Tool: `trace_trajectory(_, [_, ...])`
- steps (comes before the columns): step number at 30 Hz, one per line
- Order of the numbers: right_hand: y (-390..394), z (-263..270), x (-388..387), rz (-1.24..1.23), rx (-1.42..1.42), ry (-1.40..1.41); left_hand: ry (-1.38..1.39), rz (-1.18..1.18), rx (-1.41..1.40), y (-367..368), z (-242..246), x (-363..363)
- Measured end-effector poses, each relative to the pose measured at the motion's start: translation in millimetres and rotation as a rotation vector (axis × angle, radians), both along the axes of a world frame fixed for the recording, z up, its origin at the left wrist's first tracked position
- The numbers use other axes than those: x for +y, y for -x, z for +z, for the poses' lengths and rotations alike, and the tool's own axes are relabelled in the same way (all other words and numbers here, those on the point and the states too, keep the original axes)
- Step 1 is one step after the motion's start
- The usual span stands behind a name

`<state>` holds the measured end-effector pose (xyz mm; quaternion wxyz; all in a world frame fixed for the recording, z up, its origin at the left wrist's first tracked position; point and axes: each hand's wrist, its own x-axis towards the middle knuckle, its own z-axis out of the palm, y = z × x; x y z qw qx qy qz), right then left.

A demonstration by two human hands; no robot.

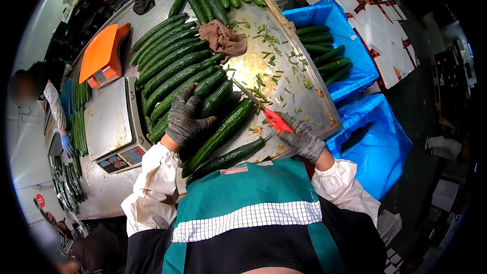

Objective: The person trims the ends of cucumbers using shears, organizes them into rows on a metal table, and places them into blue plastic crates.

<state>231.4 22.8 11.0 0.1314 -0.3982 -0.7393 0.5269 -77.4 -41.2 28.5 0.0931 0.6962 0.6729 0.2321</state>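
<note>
My left hand, in a grey knit glove, lies with fingers spread on a row of cucumbers on the metal table. My right hand, gloved alike, grips red-handled scissors. Their blades point away from me, toward the stem end of a cucumber near my left hand; whether they touch it cannot be told. A cucumber lies slanted between my hands. Nearer my apron is another cucumber with its stem on. Cut stem bits litter the table's right part.
A brown cloth lies beyond the row, with more cucumbers behind. Two scales, one silver and one orange, stand left. Blue-lined crates adjoin the table's right edge. Other people are at the left, one with a blue-gloved hand.
</note>
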Motion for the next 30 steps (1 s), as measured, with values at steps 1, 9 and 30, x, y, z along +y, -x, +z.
trace_trajectory(1, [0, -1, 1, 0.003, 0.002, -0.016, 0.001, 0.000, -0.001, 0, 0, 0])
trace_trajectory(9, [2, 6, 4, 0.004, -0.028, -0.063, -0.006, -0.023, -0.009, 3, -2, -2])
trace_trajectory(30, [0, -33, -13, -0.111, 0.193, 0.052, -0.032, -0.030, 0.041, -3, 4, -2])
